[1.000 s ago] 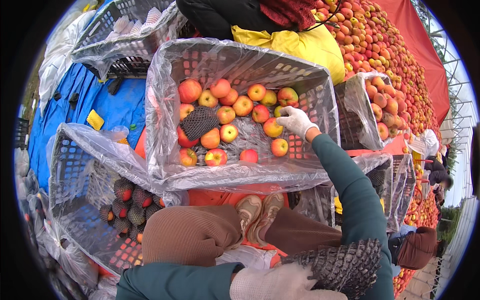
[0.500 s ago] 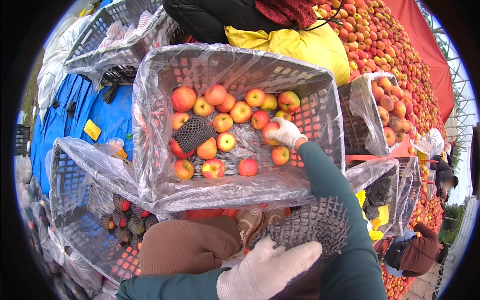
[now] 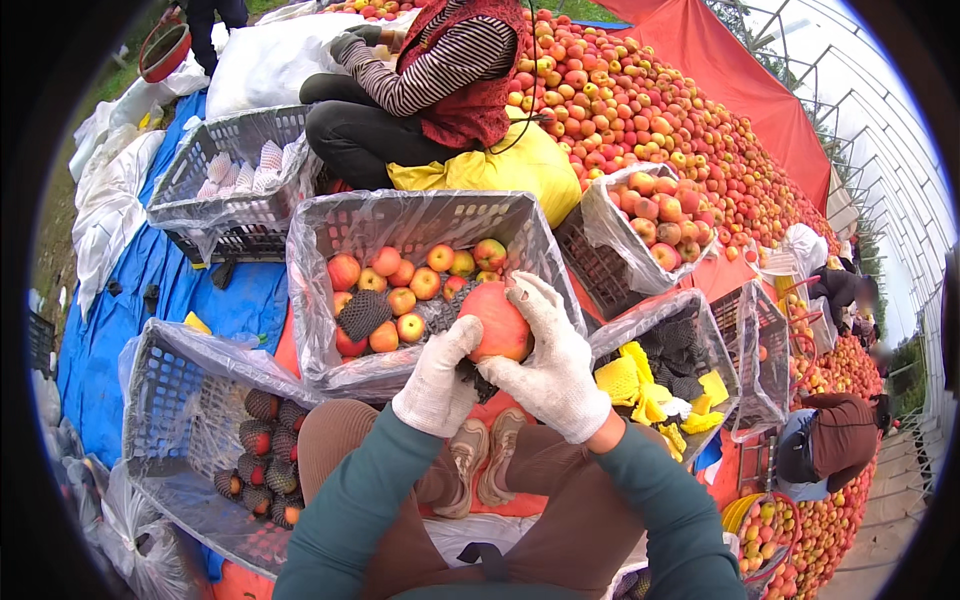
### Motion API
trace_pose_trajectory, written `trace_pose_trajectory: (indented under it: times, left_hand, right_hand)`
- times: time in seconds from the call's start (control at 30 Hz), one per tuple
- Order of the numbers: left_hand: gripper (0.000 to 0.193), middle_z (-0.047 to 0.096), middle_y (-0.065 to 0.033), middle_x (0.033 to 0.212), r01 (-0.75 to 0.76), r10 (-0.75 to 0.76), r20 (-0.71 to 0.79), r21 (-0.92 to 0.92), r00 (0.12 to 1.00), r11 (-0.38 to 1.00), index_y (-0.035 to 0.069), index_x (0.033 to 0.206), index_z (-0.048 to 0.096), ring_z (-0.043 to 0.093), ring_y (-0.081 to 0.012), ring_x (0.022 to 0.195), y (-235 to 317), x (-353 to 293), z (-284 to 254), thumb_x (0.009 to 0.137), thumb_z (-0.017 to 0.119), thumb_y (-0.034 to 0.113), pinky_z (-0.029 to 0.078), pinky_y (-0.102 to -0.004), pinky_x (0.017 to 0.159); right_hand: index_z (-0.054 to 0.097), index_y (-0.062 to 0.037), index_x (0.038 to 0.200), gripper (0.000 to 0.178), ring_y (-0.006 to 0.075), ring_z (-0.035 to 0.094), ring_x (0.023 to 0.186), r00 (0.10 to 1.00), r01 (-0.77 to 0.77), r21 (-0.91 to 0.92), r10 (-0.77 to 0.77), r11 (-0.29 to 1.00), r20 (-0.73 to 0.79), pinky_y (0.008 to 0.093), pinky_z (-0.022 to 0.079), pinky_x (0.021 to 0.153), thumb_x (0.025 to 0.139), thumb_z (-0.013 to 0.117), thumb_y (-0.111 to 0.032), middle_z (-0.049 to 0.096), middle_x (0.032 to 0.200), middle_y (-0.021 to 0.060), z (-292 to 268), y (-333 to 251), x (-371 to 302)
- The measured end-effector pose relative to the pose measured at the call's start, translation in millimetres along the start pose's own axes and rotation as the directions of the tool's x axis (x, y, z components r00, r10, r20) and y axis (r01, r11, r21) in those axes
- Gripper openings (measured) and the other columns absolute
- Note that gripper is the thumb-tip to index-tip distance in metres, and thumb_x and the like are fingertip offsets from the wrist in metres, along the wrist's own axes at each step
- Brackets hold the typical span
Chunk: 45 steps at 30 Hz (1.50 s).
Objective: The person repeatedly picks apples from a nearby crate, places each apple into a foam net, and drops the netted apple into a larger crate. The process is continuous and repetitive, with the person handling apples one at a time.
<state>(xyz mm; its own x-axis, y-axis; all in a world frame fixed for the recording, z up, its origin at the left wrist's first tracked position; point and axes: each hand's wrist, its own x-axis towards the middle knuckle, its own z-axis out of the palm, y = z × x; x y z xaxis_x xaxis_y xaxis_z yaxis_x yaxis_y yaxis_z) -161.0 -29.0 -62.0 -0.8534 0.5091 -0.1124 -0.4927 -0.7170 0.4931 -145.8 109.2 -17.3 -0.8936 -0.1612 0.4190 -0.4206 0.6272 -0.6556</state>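
Note:
In front of my chest I hold a large red apple between both white-gloved hands. My right hand is closed on its right side, fingertips over the top and thumb below. My left hand presses its left side, closed on a dark foam net sleeve that peeks out behind the fingers and under the apple. How far the net covers the apple is hidden. Just beyond stands a plastic-lined crate with several loose apples and another dark net sleeve.
At lower left, a lined crate holds apples in dark nets. A crate at right holds dark nets and yellow nets. Behind, a person in striped sleeves sits on a yellow sack beside a large apple heap.
My right hand has lifted an apple out of the crate and brought it to my left hand, which has come up with the net sleeve. The view has tilted up.

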Motion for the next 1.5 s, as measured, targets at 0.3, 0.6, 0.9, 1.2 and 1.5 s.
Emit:
trace_pose_trajectory:
  times: [0.3, 0.6, 0.9, 1.2, 1.5]
  left_hand:
    - [0.067, 0.045, -0.016, 0.124, -0.04, 0.038, -0.023, -0.107, 0.999, 0.994, 0.003, 0.129, 0.035, 0.048, -0.0295, 0.113, -16.2, -110.5, 16.3, 0.081, 0.057, 0.045, 0.04, -0.0436, 0.096]
    - [0.062, 0.046, -0.0155, 0.123, -0.044, 0.045, -0.016, 0.044, 0.999, 0.998, -0.001, 0.127, 0.036, 0.049, -0.0263, 0.111, -23.9, -165.9, 36.2, 0.082, 0.056, 0.036, 0.04, -0.0396, 0.096]
    - [0.059, 0.053, -0.0172, 0.114, -0.101, 0.102, -0.002, 0.037, 0.995, 0.994, -0.007, 0.121, 0.041, 0.055, -0.0261, 0.104, -35.5, -180.5, 27.5, 0.078, 0.06, 0.029, 0.044, -0.0374, 0.092]
    - [0.096, 0.046, -0.0112, 0.127, 0.135, -0.172, 0.176, 0.206, 0.969, 0.969, -0.003, 0.128, 0.037, 0.045, -0.0225, 0.115, -18.4, -214.7, 26.2, 0.05, 0.085, 0.028, 0.036, -0.0359, 0.098]
    - [0.094, 0.046, -0.0122, 0.125, 0.154, -0.201, 0.167, 0.26, 0.965, 0.953, -0.005, 0.129, 0.034, 0.046, -0.0208, 0.114, -6.1, -240.9, 11.4, 0.053, 0.079, 0.027, 0.034, -0.0334, 0.099]
  right_hand:
    - [0.047, 0.0058, 0.114, 0.044, 0.0213, 0.042, 0.117, 0.975, -0.164, 0.736, 0.219, 0.657, 0.022, 0.032, 0.032, 0.1, 0.073, 0.061, 0.004, 0.045, 0.124, 0.0142, 0.7, -58.1, -88.8]
    - [0.041, 0.0077, 0.121, 0.058, 0.0219, 0.037, 0.121, 0.979, -0.101, 0.826, 0.203, 0.555, -0.016, 0.0334, 0.028, 0.103, 0.067, 0.063, 0.006, 0.041, 0.128, 0.0141, 7.0, -95.4, -128.3]
    - [0.043, 0.0041, 0.12, 0.047, 0.0227, 0.042, 0.118, 0.974, -0.09, 0.913, 0.225, 0.399, -0.003, 0.0347, 0.03, 0.102, 0.076, 0.058, -0.002, 0.046, 0.124, 0.0125, 7.2, -87.4, -147.3]
    - [0.041, -0.0049, 0.126, 0.044, 0.0193, 0.042, 0.116, 0.905, 0.023, 0.456, -0.212, 0.89, 0.37, 0.0305, 0.036, 0.098, 0.084, 0.055, -0.011, 0.041, 0.129, 0.0087, 44.5, -56.9, -215.3]
    - [0.05, -0.0007, 0.089, 0.015, 0.0119, 0.056, 0.078, 0.784, -0.566, 0.824, 0.32, 0.016, 0.532, 0.027, 0.049, 0.069, 0.078, 0.057, -0.007, 0.058, 0.09, 0.0076, 5.1, -86.2, -178.9]
